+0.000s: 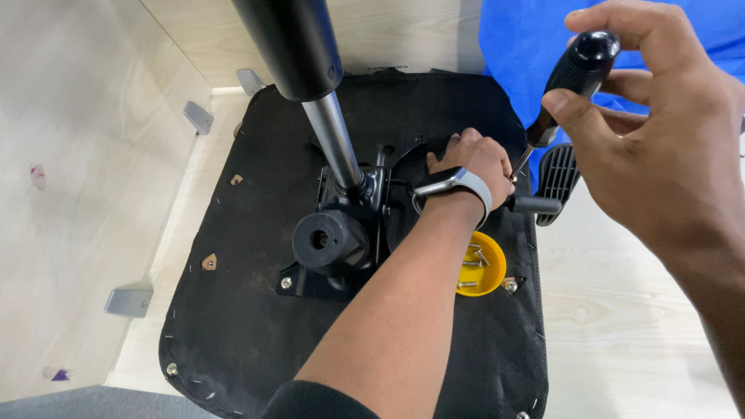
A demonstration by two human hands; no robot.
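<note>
While right hand [667, 147] grips screwdriver [570, 81] | pale wood floor [621, 310], boxed by panels [70, 155]

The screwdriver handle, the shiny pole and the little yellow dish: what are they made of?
The screwdriver handle, held in the right hand, looks like black plastic or rubber, dull with a ribbed grip. The pole seems to be polished metal, since it gleams silver. The yellow dish by the left hand looks like smooth plastic, evenly coloured; small metal screws lie in it.
</note>
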